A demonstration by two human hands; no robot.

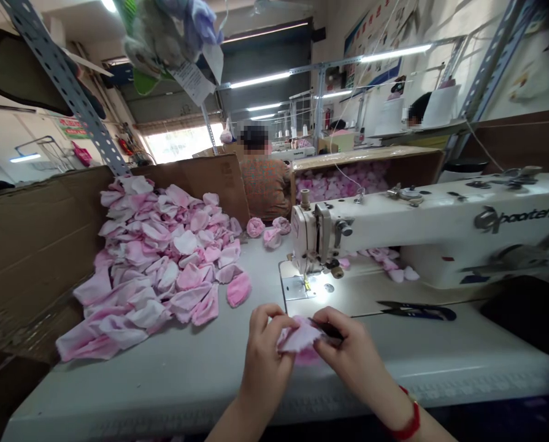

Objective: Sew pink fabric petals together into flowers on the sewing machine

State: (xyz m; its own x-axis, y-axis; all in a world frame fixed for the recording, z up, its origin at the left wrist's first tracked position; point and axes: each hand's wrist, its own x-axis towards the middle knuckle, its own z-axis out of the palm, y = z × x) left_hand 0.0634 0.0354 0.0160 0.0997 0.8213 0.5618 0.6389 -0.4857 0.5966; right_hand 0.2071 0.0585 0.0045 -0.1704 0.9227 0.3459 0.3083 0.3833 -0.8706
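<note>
Currently both hands are on one pink fabric piece (300, 339), over the near edge of the counter (186, 374). Left hand (265, 350) pinches its 9 o'clock edge and right hand (352, 356) its 3 o'clock edge, fingers closed on the cloth. Piece sits short of the needle (307, 279) on the sewing machine (440, 227), at 12 o'clock; nothing under it yet. Big pile of pink pieces (164, 264) at 10 o'clock, sewn or not I can't tell. Snips (416, 311) at 2 o'clock, untouched.
</note>
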